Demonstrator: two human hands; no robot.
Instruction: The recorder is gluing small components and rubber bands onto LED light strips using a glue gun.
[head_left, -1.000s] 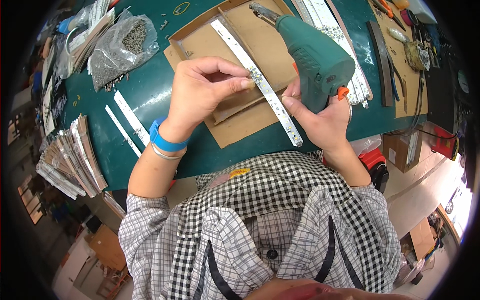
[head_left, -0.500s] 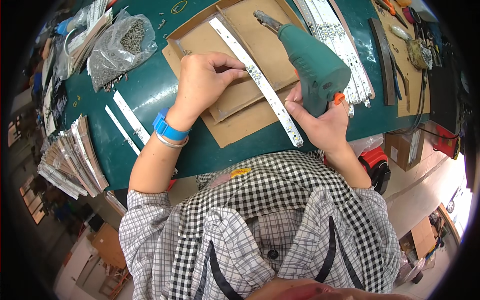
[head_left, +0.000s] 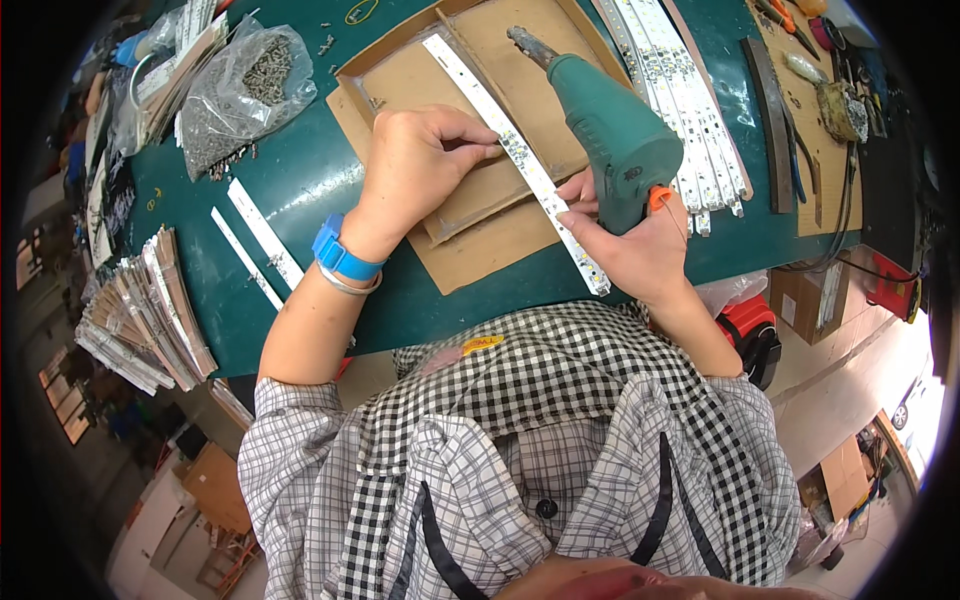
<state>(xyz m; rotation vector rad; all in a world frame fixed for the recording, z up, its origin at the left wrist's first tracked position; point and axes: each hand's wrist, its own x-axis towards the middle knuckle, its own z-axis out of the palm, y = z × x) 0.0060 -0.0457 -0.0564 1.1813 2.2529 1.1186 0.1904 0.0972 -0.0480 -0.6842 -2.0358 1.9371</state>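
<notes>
A white LED light strip (head_left: pixel 545 190) lies slantwise over a shallow cardboard tray (head_left: pixel 445 240). My left hand (head_left: pixel 415 165) is closed in a pinch, thumb and forefinger at the strip's left edge; whether a small part sits between the fingertips is hidden. My right hand (head_left: pixel 640 250) wraps the handle of a green pistol-shaped power tool (head_left: pixel 620 125) with a bare metal nozzle and an orange piece at its rear. The nozzle points to the far left, above the tray and apart from the strip. My right thumb reaches the strip's right edge.
More LED strips (head_left: pixel 680 110) lie in rows at the right. A plastic bag of small metal parts (head_left: pixel 250 95) rests at the far left. Two narrow strips (head_left: pixel 262 235) and a fanned stack of strips (head_left: pixel 145 315) lie left. Tools sit on a brown board (head_left: pixel 820 190).
The green tool has moved slightly left and nearer to me, its nozzle still raised. The strip and my left hand have shifted a little to the right.
</notes>
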